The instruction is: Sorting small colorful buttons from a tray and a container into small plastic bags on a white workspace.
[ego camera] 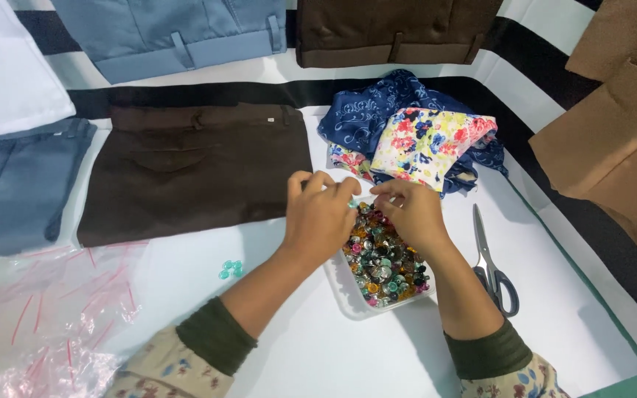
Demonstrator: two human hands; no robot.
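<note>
Hands picking gems over tray, frame centre
Left hand (320,214) is pinching a small teal bead; right hand (411,214), fingers narrowed, is hovering over the white tray (348,302) of coloured gems (385,265) on the white sheet (296,346); scissors (492,265) lying right, brown trousers (193,169) upper left.

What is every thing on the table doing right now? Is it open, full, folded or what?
Left hand: fingers pinched on a tiny greenish bead.
Right hand: fingertips down in the beads.
White tray: full of mixed coloured beads.
Green beads: small loose cluster on the table.
Scissors: shut, lying flat.
Floral cloth: folded, on crumpled blue cloth.
Brown trousers: folded flat.
Plastic bags: crumpled pile.
</note>
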